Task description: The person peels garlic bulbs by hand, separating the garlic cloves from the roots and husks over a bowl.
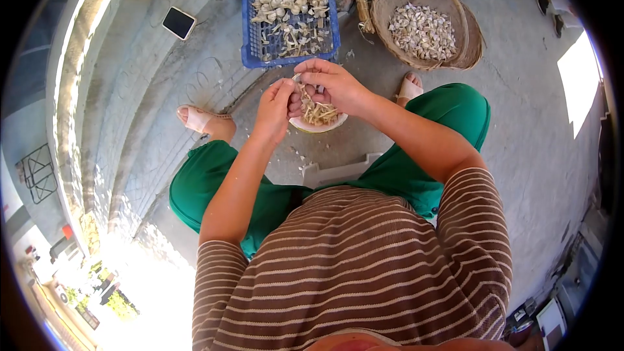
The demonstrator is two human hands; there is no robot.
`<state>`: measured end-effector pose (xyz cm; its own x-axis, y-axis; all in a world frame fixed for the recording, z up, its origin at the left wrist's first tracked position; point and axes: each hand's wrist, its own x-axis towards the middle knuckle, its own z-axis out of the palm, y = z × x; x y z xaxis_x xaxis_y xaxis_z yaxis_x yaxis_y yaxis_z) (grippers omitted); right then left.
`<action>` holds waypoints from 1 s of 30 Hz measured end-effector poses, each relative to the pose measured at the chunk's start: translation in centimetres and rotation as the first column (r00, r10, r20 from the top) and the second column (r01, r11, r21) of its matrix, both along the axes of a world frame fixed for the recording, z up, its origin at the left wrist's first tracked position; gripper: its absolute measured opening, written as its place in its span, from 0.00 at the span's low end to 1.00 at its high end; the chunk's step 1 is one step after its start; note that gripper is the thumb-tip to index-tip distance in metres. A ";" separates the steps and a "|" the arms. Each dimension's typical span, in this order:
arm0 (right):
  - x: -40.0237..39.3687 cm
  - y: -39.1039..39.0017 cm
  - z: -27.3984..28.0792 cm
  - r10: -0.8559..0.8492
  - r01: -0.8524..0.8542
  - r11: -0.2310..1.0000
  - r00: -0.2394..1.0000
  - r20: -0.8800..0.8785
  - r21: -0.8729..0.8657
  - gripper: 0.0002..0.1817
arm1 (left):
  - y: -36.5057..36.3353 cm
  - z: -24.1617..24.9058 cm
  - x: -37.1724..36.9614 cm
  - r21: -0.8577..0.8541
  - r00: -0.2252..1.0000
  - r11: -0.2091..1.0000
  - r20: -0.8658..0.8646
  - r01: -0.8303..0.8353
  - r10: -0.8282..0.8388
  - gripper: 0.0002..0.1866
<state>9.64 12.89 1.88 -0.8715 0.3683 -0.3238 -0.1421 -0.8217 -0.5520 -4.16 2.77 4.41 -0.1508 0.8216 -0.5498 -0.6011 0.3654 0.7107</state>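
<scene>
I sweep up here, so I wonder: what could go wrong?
Dry scraps in the bowl might spill over; pale bits dot the floor. Garlic slipping from the left hand or right hand could drop into those scraps and be missed. The phone, lying in front of the left foot, might get stepped on.

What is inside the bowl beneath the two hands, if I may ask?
The bowl holds a heap of dry, straw-coloured scraps. The left hand and right hand cover its far part, so anything there, or underneath the scraps, cannot be seen.
</scene>
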 end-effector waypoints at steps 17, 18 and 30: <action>0.0 0.2 0.5 0.056 -0.070 0.968 0.996 0.063 0.243 0.12 | 0.4 0.1 0.5 0.007 0.994 0.997 0.085 -0.076 0.075 0.06; -0.1 0.1 1.0 0.061 -0.078 0.960 0.996 0.073 0.268 0.13 | 0.5 0.2 0.6 0.007 0.993 0.997 0.086 -0.077 0.076 0.06; 0.0 0.1 0.3 0.122 -0.160 0.930 0.983 0.135 0.331 0.13 | -0.1 -0.2 1.1 -0.061 0.997 0.997 -0.049 0.056 -0.059 0.10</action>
